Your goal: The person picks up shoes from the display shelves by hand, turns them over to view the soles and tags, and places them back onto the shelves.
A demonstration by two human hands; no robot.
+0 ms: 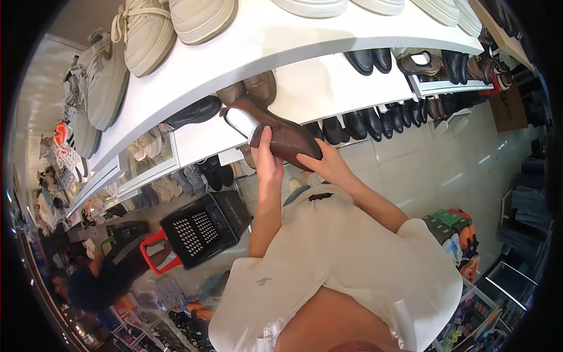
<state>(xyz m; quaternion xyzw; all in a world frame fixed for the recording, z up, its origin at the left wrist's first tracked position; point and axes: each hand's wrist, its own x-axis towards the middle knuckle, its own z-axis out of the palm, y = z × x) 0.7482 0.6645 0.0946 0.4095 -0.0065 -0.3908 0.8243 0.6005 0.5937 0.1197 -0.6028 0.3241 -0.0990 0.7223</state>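
A brown leather dress shoe point(287, 138) is held in front of my body, just off the edge of the white shelf. Its light insole shows at the opening on the left. My left hand point(269, 157) grips it near the heel end, with the thumb over the rim. Around the toe end, my right hand point(326, 161) is closed with its thumb on the upper. Behind it, a pair of brown shoes point(258, 88) rests on the shelf beside a black shoe point(198, 112). Part of my fingers is hidden under the shoe.
Cream sneakers point(202, 20) stand on the upper white shelf point(275, 50). Several black shoes point(355, 124) line the lower rack. A black shopping basket point(199, 229) with a red handle is at my left. A person point(97, 284) is farther left. Shoe boxes point(448, 220) stand at the right.
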